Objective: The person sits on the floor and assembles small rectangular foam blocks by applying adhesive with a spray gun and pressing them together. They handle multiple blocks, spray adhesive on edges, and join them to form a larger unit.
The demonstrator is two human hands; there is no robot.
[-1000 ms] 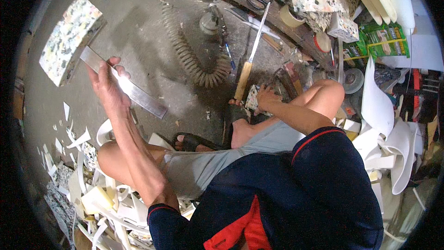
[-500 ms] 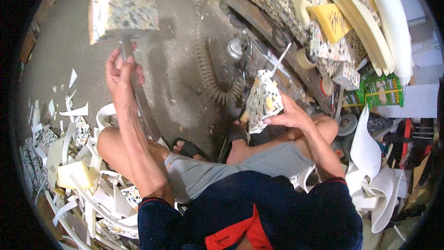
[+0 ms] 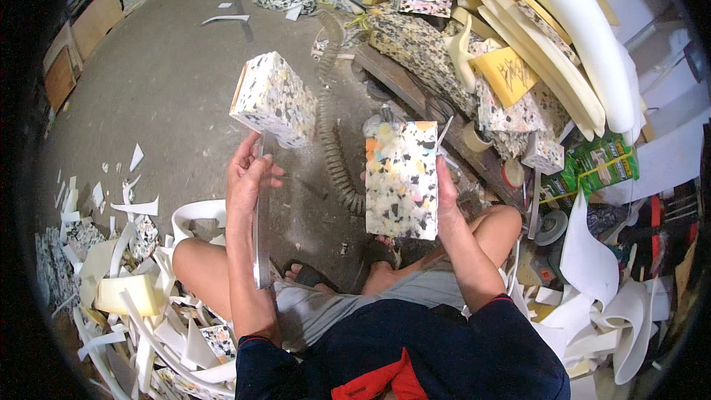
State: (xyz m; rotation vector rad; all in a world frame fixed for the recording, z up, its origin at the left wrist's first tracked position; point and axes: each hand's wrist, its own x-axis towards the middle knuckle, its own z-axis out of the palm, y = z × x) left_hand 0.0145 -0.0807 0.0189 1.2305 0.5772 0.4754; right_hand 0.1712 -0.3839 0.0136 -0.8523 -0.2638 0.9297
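My left hand (image 3: pixel 250 172) pinches a long flat metal strip (image 3: pixel 261 241) between thumb and fingers, some fingers loosely apart. The strip runs back along my forearm to my lap. At its far end is a speckled foam block (image 3: pixel 275 100), tilted above the floor; how the two join is hidden. In front of my right knee, my right hand (image 3: pixel 447 189) is closed on the side of a second speckled foam block (image 3: pixel 402 181), its broad face turned up. A thin pale strip (image 3: pixel 446 129) sticks out beside that block's upper right corner; the fingers behind it are mostly hidden.
Foam offcuts (image 3: pixel 159 311) heap up at my left knee. A coiled hose (image 3: pixel 337 155) lies on the concrete floor ahead. Foam slabs (image 3: pixel 415 41), long pale foam rolls (image 3: pixel 592 44), a tape roll (image 3: pixel 476 137) and green packets (image 3: pixel 596 167) crowd the right side.
The left foam block has moved right and turned. The right block has swung from a narrow, slanted view to show its broad face, moving slightly left. The whole view has shifted a little.
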